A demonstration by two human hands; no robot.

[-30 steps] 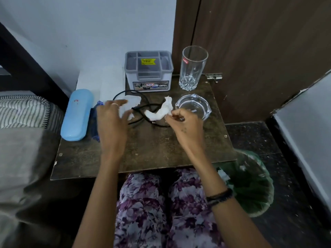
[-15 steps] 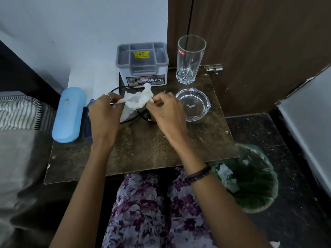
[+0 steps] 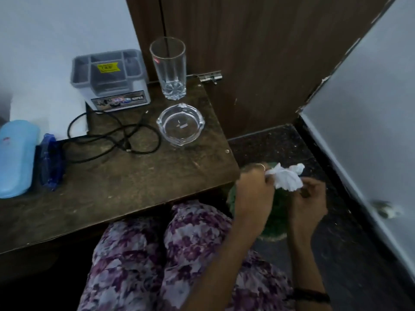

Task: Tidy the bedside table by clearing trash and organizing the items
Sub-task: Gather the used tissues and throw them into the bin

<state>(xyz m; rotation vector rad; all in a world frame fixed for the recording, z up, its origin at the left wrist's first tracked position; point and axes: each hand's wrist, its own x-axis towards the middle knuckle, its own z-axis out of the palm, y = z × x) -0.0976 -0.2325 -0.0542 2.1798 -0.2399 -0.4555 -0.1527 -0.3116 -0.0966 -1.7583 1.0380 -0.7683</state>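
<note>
Together, left hand (image 3: 251, 194) and right hand (image 3: 307, 198) pinch the crumpled tissue (image 3: 286, 179) between them, above the green bin (image 3: 275, 227).

two hands (image 3: 253, 194), one tissue wad (image 3: 286, 179), one glass (image 3: 168, 68), one ashtray (image 3: 180, 124)

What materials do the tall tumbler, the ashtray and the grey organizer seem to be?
Tumbler: clear glass, see-through with a cut, faceted base. Ashtray: thick clear glass, with bright glints on its notched rim. Organizer: probably moulded plastic, matte grey and opaque, with printed stickers.

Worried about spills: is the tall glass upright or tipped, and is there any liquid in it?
Upright and empty: the tall clear drinking glass stands on its base on the brown wooden table, no liquid visible.
</note>
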